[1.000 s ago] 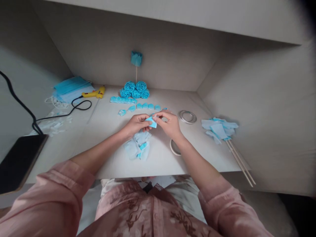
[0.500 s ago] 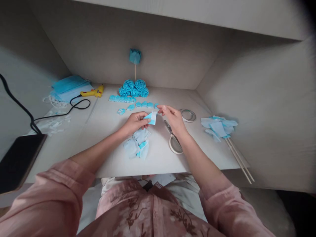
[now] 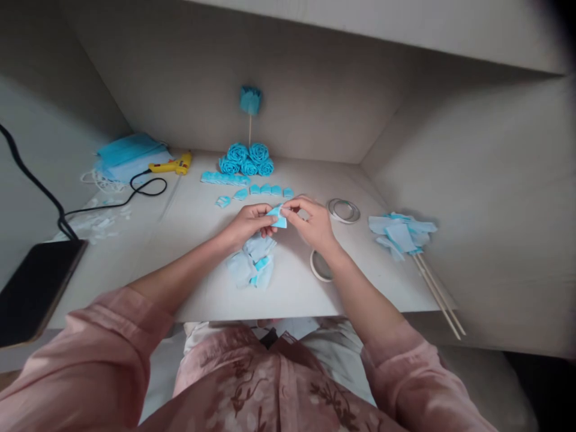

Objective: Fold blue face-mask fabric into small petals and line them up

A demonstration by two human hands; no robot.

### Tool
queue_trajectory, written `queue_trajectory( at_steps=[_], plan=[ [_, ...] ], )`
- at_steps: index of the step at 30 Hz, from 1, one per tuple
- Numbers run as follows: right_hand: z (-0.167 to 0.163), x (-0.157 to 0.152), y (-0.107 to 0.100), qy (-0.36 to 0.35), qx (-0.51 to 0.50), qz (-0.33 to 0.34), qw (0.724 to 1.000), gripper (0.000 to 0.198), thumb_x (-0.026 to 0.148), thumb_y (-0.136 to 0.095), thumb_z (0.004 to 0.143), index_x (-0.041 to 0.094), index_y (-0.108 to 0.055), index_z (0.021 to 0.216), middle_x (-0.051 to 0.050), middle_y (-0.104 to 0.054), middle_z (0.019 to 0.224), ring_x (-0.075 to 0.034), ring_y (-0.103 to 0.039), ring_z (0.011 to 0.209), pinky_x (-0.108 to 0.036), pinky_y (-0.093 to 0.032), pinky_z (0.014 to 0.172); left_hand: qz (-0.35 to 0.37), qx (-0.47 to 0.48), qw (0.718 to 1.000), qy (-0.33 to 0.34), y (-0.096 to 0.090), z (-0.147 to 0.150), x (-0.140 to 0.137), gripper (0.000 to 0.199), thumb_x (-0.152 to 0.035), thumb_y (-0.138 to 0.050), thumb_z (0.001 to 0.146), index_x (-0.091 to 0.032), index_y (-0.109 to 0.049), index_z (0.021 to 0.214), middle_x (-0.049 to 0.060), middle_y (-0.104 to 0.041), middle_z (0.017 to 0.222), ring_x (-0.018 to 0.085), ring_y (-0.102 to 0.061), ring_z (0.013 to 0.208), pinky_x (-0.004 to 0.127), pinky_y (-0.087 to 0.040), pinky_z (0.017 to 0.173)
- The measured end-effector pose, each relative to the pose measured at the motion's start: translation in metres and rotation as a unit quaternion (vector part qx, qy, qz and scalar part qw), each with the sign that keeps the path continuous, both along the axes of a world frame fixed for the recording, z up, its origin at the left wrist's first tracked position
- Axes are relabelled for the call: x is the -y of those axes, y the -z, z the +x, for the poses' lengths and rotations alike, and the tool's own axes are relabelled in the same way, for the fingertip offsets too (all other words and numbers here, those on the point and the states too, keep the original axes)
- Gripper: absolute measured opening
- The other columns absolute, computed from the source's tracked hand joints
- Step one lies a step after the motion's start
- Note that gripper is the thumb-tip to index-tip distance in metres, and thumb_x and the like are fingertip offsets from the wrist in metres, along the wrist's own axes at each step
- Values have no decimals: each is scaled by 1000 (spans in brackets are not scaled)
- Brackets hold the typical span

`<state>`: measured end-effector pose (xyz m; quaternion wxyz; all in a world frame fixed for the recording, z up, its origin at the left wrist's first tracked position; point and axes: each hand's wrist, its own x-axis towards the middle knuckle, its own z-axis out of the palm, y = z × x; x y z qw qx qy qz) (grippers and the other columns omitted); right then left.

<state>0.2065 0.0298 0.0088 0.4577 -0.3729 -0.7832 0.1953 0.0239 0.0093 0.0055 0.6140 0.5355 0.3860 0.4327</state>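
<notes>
A small piece of blue mask fabric (image 3: 279,221) is pinched between the thumb and fingers of my left hand (image 3: 252,222). My right hand (image 3: 311,219) closes its thumb and forefinger on the upper edge of the same piece. Below my right wrist one handle of the scissors (image 3: 321,266) shows; the blades are hidden by the hand. Under my left hand lies a loose heap of pale blue and white fabric scraps (image 3: 252,264). Just beyond my hands sits a row of small cut blue petals (image 3: 264,189).
Rolled blue fabric roses (image 3: 246,159) stand at the back, with one on a stick (image 3: 250,101). At left are blue masks (image 3: 130,157), a yellow glue gun (image 3: 173,165) and a phone (image 3: 38,288). Tape rolls (image 3: 344,210) and wooden sticks (image 3: 438,294) with fabric strips lie right.
My right hand has come in from slightly apart and now grips the upper part of the blue piece. The piece's white strip is mostly covered now. The view has shifted slightly.
</notes>
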Motion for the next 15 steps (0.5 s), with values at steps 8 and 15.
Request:
queue_trajectory(
  at_steps=[8,15],
  plan=[
    [5,-3,-1,-6,96,147,984,21,30,-56,94,32,-76,96,-2,-72,89,-19,-60,85,-40,-36,92,-23,26,999,-7,-1,-1,0,20,-30,-71,72,-15,-58,75,0,-64,63,8,-56,51,20,-39,50],
    [7,-5,1,-4,116,151,982,28,23,-53,94,37,-76,101,-1,-70,90,-19,-59,86,-41,-34,94,-22,35,999,1,-1,-2,0,18,-29,-70,73,-15,-58,75,1,-64,64,8,-56,52,20,-40,51]
  ],
)
